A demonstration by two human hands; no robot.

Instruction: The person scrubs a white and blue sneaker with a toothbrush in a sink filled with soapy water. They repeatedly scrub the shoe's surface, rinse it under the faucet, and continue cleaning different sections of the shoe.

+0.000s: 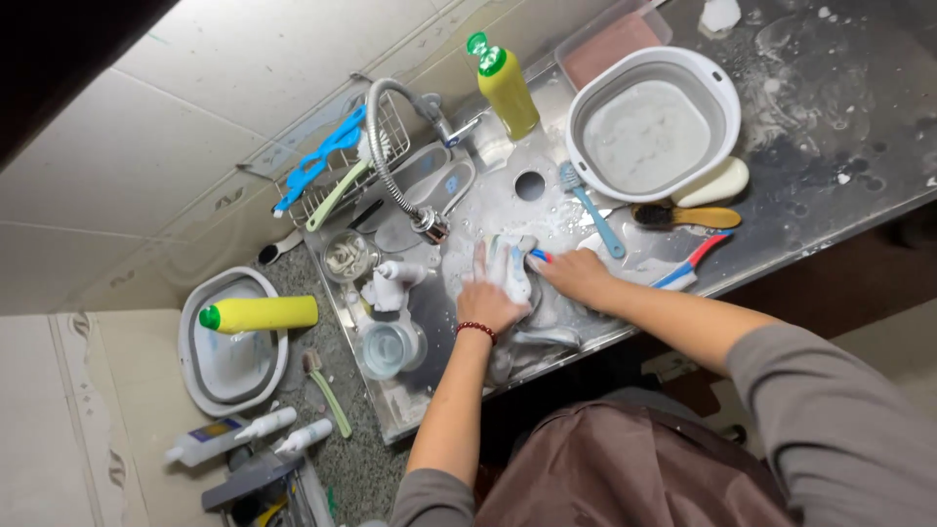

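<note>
My left hand (485,298), with a red bead bracelet on the wrist, presses down on a white soapy shoe (511,268) lying in the steel sink (468,210). My right hand (576,275) grips a small brush with a blue and red handle (540,256) against the shoe's side. The brush head is hidden by the shoe and foam. The flexible tap's head (430,225) hangs just to the left of the shoe.
A grey basin of soapy water (652,122) stands on the wet counter beside a yellow bottle with a green cap (504,83). A light blue brush (590,207), a wooden brush (683,216) and a red-blue brush (691,265) lie nearby. Another basin (232,342) holds a yellow bottle (259,314).
</note>
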